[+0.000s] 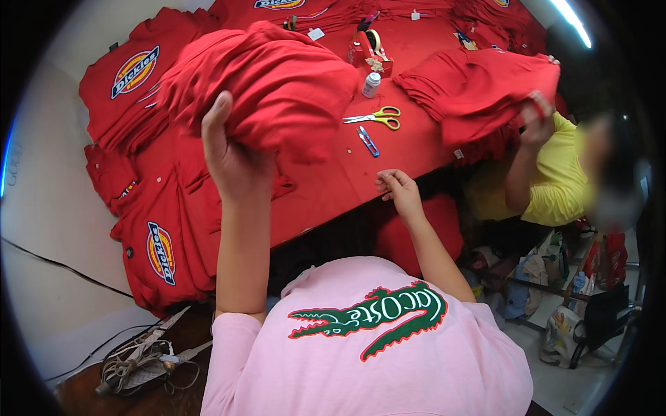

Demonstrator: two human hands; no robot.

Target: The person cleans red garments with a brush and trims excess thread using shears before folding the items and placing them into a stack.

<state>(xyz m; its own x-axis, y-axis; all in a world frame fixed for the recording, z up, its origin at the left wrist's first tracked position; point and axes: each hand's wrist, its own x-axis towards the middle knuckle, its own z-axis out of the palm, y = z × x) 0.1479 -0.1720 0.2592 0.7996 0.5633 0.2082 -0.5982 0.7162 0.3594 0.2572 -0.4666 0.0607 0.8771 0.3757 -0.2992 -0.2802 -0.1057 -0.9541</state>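
My left hand [239, 156] grips a bunched red shirt [267, 87] and holds it raised above the left part of the table, thumb on the near side. The folds hide most of its fingers. My right hand [400, 192] hovers at the table's near edge, with loosely bent fingers somewhat apart and nothing visible in them. Beyond it on the red table [312, 191] lie blue thread snips [368, 141] and yellow-handled scissors [378, 118]. A small white bottle [371, 84] stands behind the scissors.
Red shirts with round badges [135, 71] cover the table's left side. A red tape dispenser [361, 52] stands farther back. At right, a person in a yellow shirt [558, 177] handles another red shirt [485, 87]. Tangled cables [135, 367] lie at lower left, bags [560, 333] at lower right.
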